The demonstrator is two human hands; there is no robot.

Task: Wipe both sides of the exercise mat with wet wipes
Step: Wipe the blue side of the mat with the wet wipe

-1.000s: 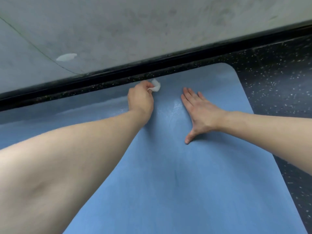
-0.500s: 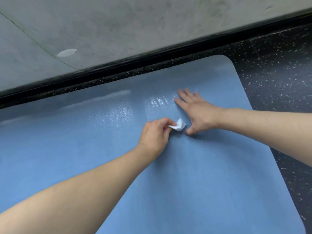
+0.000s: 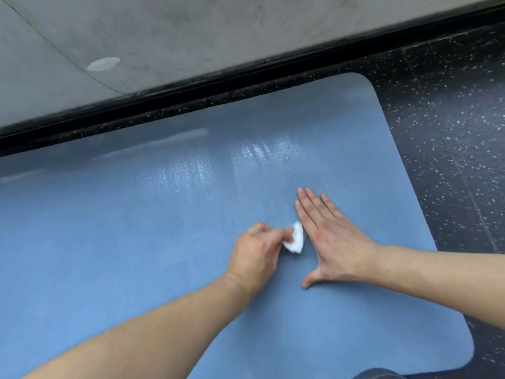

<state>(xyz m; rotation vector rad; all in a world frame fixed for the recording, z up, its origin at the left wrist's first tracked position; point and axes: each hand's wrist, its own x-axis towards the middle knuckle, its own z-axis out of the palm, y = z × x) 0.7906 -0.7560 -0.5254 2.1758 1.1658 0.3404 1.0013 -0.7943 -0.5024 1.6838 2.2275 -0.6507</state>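
Note:
A blue exercise mat (image 3: 136, 242) lies flat on the floor and fills most of the view, its rounded far corner at the upper right. My left hand (image 3: 257, 255) is shut on a small crumpled white wet wipe (image 3: 378, 239) pressed to the mat near its middle. My right hand (image 3: 330, 239) lies flat on the mat just to the right of the wipe, fingers together and thumb spread. Shiny wet streaks (image 3: 254, 160) show on the mat beyond both hands.
A black baseboard (image 3: 246, 72) runs along the mat's far edge below a grey concrete wall (image 3: 191, 31). Dark speckled floor (image 3: 451, 160) borders the mat on the right. A bit of dark clothing (image 3: 377, 374) shows at the bottom edge.
My left hand has drawn the wipe from the mat's far edge back toward me, leaving wet streaks. My right hand has slid nearer as well, staying flat beside it.

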